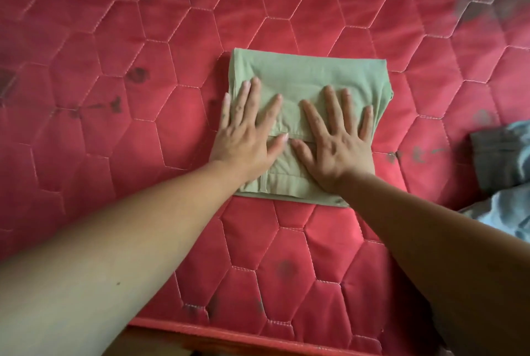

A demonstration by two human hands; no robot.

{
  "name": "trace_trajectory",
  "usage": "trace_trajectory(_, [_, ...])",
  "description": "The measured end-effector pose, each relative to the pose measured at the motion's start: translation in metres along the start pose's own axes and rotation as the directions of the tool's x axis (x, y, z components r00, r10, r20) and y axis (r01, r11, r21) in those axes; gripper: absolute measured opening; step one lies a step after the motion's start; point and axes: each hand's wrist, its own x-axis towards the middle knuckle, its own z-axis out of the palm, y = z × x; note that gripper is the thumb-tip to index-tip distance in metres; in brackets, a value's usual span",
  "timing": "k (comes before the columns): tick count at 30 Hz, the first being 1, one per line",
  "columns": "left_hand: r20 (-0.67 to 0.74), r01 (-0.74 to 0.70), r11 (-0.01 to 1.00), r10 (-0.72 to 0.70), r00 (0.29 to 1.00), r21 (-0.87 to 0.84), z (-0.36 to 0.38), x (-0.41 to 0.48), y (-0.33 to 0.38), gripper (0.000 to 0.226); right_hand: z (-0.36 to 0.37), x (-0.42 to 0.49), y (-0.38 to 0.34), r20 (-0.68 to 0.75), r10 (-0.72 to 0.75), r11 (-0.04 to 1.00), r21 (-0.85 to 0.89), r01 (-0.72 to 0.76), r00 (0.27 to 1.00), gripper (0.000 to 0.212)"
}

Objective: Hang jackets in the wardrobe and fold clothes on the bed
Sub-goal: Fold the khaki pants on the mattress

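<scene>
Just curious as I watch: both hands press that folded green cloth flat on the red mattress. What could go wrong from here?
The mattress has dark stains, so sliding the green cloth might dirty it. A corner pokes out on the right, so the fold may slip open once the left hand and right hand lift.

Two grips (249, 137) (335, 145), one folded garment (309, 74), one mattress (114, 40)

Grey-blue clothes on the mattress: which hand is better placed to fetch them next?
Right, probably. The right hand lies flat on the folded green garment, on the side nearer the grey-blue clothes; the left hand would have to cross over.
</scene>
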Motion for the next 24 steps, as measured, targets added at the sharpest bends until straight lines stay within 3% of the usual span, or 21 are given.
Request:
trace_trajectory(4, [0.103, 0.040, 0.999, -0.038, 0.994, -0.020, -0.026, 0.006, 0.005, 0.075, -0.024, 0.005, -0.005, 0.074, 0.024, 0.999, 0.029, -0.027, 0.997, 0.073])
trace_trajectory(6, [0.064, 0.068, 0.997, -0.065, 0.996, -0.047, -0.037, 0.013, 0.003, 0.072, -0.036, 0.014, -0.003, 0.024, 0.064, 0.994, 0.088, -0.066, 0.998, 0.068])
trace_trajectory(10, [0.034, 0.078, 0.995, -0.076, 0.997, -0.059, -0.025, 0.028, -0.010, 0.073, -0.026, 0.037, 0.018, 0.005, 0.114, 0.994, 0.001, -0.114, 0.994, 0.071])
trace_trajectory(14, [-0.056, 0.044, 0.994, -0.049, 0.997, -0.101, -0.004, 0.029, -0.015, 0.071, -0.007, 0.040, 0.023, -0.068, 0.108, 0.994, 0.022, -0.107, 0.992, 0.073])
trace_trajectory(18, [0.022, 0.081, 0.986, -0.079, 0.997, -0.143, -0.020, 0.026, -0.010, 0.072, -0.019, 0.031, 0.020, -0.026, 0.172, 0.981, 0.100, -0.169, 0.985, 0.075])
trace_trajectory(21, [0.113, 0.353, 0.855, -0.336, 0.935, -0.380, -0.036, 0.011, 0.006, 0.079, -0.027, 0.000, 0.004, 0.013, 0.424, 0.819, 0.420, -0.390, 0.906, 0.079])
trace_trajectory(24, [0.232, 0.552, 0.536, -0.549, 0.803, -0.639, -0.047, -0.011, 0.013, 0.089, -0.034, -0.037, -0.008, 0.099, 0.590, 0.477, 0.758, -0.445, 0.801, 0.081])
